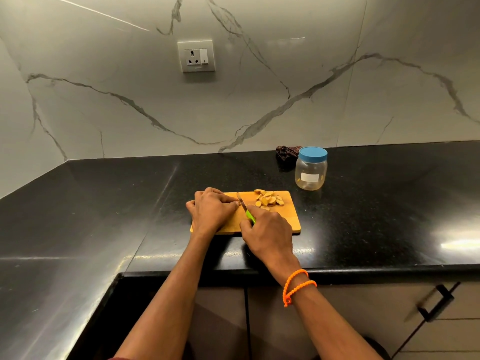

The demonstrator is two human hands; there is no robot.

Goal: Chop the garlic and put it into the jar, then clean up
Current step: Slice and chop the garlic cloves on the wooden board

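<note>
A wooden cutting board (291, 219) lies on the black counter. Several pale cut pieces (267, 200) are piled at its far right. My left hand (211, 211) pinches a small uncut piece (238, 203) against the board, mostly hidden under its fingertips. My right hand (267, 231) grips the green handle of a small knife (248, 213); the blade angles up to the piece by my left fingertips. A clear plastic jar (311, 172) with a blue lid on stands behind the board to the right, apart from both hands.
A dark crumpled cloth (287, 153) lies against the marble wall behind the jar. The counter's front edge (363, 270) runs just below my wrists, with cabinet doors and a black handle (436, 302) beneath. A wall socket (196, 56) sits above.
</note>
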